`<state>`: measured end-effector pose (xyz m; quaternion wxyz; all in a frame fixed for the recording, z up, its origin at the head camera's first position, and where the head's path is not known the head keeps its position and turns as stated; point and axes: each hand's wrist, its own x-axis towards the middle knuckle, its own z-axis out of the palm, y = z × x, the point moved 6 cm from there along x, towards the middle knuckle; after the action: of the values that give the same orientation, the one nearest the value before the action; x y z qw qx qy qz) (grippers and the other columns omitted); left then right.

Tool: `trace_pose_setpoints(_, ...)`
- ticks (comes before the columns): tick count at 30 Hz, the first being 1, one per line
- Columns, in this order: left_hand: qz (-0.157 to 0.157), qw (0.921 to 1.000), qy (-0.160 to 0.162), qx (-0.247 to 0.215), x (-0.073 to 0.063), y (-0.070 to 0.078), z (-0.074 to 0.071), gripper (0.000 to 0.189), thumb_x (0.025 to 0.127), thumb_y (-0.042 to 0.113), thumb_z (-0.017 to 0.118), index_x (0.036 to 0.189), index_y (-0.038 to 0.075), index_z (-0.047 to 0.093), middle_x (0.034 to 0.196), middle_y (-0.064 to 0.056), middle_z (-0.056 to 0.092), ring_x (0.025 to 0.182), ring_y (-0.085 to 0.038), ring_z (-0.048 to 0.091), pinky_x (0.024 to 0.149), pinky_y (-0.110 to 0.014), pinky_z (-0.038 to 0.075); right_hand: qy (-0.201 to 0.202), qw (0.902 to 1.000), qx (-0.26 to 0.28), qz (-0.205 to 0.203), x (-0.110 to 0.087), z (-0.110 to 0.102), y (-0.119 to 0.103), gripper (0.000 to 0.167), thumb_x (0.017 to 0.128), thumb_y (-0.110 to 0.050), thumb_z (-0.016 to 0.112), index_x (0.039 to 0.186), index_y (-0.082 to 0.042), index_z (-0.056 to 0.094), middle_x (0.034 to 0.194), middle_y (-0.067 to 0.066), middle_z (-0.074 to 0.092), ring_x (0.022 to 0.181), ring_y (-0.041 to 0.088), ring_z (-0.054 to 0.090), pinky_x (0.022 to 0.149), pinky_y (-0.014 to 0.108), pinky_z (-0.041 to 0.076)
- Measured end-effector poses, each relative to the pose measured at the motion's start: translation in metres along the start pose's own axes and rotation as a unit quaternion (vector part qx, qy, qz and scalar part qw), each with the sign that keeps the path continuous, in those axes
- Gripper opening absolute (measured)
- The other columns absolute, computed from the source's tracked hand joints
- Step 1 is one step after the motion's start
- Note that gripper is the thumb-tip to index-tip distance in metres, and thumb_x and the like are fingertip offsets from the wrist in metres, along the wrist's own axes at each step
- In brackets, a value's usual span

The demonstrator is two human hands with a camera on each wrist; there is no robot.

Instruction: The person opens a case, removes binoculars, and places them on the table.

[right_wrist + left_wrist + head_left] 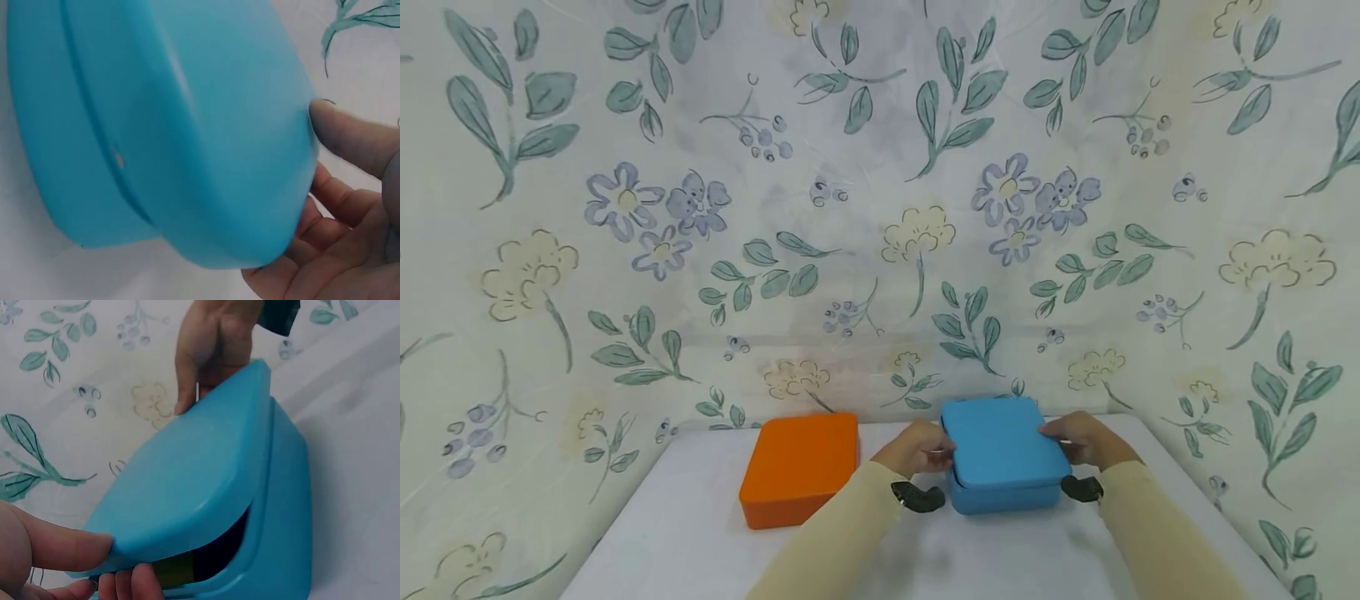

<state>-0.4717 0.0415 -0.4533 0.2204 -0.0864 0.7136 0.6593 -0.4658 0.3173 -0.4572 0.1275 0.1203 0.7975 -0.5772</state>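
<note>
A blue lid (1003, 442) sits askew over a blue square box (1006, 500) on the white table. My left hand (919, 450) pinches the lid's left edge, thumb on top and fingers beneath. On the opposite side my right hand (1088, 440) grips the lid's edge, its thumb (350, 134) against the top and its fingers curled under. In the left wrist view the lid is raised at the left hand's side, leaving a gap above the box's rim. Through it shows a dark interior with a yellow-green patch (175, 570); most of the inside is hidden.
An orange square box (801, 462) stands on the white table (677, 517) to the left of the blue one. Behind the table hangs a white cloth backdrop (880, 183) with leaves and flowers. Dark bands (917, 497) circle both wrists.
</note>
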Motion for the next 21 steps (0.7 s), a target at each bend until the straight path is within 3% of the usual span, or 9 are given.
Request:
trace_pose_setpoints(7,0.007,0.9998,-0.019,0.005,-0.006,-0.001,-0.001,0.032,0.087,-0.012,0.06,0.119,-0.01,0.053,0.094,-0.017,0.058,0.076,-0.024,0.06,0.072,-0.032,0.056,-0.042,0.9984,-0.03,-0.023,0.0,0.004,0.001,0.063,0.097,-0.023,0.059,0.139,0.017,0.034,0.141,0.038,0.036,0.127,0.053,0.04,0.095,0.057,0.045)
trace_pose_setpoints(12,0.019,0.9987,-0.047,-0.012,-0.015,-0.006,-0.004,0.049,0.088,-0.011,0.059,0.135,-0.01,0.044,0.1,-0.017,0.058,0.082,-0.025,0.06,0.075,-0.035,0.056,-0.06,0.9959,-0.055,-0.039,-0.008,0.007,0.003,0.064,0.097,-0.028,0.059,0.138,0.015,0.034,0.133,0.034,0.046,0.119,0.049,0.049,0.09,0.055,0.048)
trace_pose_setpoints(18,0.028,0.9965,-0.075,-0.025,-0.03,-0.012,-0.005,0.047,0.088,-0.008,0.063,0.132,-0.008,0.045,0.104,-0.017,0.058,0.087,-0.027,0.061,0.078,-0.037,0.056,-0.065,0.9955,-0.047,-0.051,-0.02,0.005,0.009,0.06,0.097,-0.025,0.059,0.137,0.014,0.036,0.119,0.023,0.057,0.101,0.034,0.06,0.079,0.044,0.053)
trace_pose_setpoints(21,0.038,0.9959,-0.079,-0.024,-0.038,-0.017,-0.006,0.042,0.089,-0.006,0.064,0.127,-0.007,0.047,0.104,-0.017,0.058,0.088,-0.027,0.061,0.077,-0.037,0.056,-0.072,0.9948,-0.039,-0.06,-0.026,0.006,0.01,0.06,0.097,-0.024,0.059,0.137,0.014,0.036,0.118,0.022,0.057,0.1,0.033,0.06,0.078,0.043,0.054)
